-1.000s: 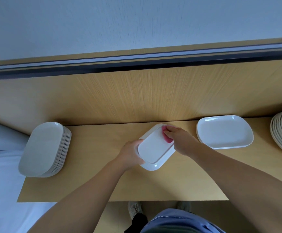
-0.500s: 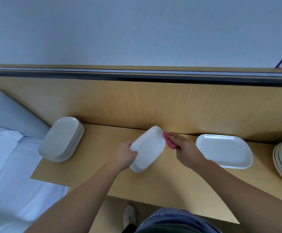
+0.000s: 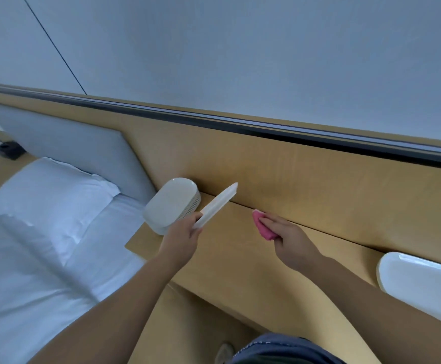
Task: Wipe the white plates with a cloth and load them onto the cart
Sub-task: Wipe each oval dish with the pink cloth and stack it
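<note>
Plain white is noted on the held plate [image 3: 218, 203]; the stack of plates [image 3: 170, 203] is recorded as off-white, the single plate [image 3: 421, 277] as glossy white. The cloth [image 3: 262, 227] is seen as bright pink. The worktop [image 3: 240, 261] and wall panel [image 3: 306, 177] are logged honey-tan, faintly grained; headboard [image 3: 64, 145] grey, pillow [image 3: 48, 193] white.

- The stack of plates [image 3: 170, 203] sits on the left end of the shelf [image 3: 240, 264], against the wall panel [image 3: 319, 185] behind it.
- The held plate [image 3: 216, 204] is in the left hand [image 3: 181, 236], above the shelf, just right of the stack.
- The right hand [image 3: 290, 237], holding the cloth [image 3: 262, 225], is further right, apart from that plate.
- A lone plate [image 3: 424, 282] lies on the shelf's right end.
- The bed [image 3: 30, 271] lies left of the shelf, its pillow [image 3: 48, 195] before the headboard [image 3: 64, 143].
</note>
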Demonstrator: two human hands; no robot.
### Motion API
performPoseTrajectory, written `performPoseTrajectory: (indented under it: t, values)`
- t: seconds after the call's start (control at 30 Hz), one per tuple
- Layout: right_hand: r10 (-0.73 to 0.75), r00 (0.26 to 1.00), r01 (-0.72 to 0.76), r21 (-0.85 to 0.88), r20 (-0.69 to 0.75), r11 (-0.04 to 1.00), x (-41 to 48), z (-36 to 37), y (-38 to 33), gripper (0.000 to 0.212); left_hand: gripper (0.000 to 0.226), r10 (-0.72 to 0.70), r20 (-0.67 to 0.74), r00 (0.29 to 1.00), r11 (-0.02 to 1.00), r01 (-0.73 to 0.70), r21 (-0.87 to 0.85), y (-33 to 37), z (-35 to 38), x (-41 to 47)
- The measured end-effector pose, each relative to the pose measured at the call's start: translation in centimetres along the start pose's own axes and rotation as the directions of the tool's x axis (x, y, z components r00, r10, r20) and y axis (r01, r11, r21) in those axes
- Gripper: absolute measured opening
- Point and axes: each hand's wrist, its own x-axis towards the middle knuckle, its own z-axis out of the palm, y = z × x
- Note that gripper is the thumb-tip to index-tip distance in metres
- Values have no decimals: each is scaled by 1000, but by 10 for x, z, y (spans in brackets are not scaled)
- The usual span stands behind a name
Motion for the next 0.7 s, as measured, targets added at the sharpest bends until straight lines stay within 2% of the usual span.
performPoseTrajectory:
  t: [0.17,0.37,0.5,0.7]
  values:
    - [-7,1000,6,-54,-5,999,33,23,-21,64,35,-18,-54,998,989,25,144,-51,-15,18]
    - [23,1000,-25,-101,-18,995,56,50,-34,63,49,-55,17,998,950,47,309,-94,-22,42]
    - [54,998,-59,-137,-39,989,64,64,-40,62,57,-73,112,991,954,37,297,-115,-18,57]
    - [121,990,-129,-129,-66,983,66,80,-43,63,40,-52,290,956,980,-7,200,-141,-11,71]
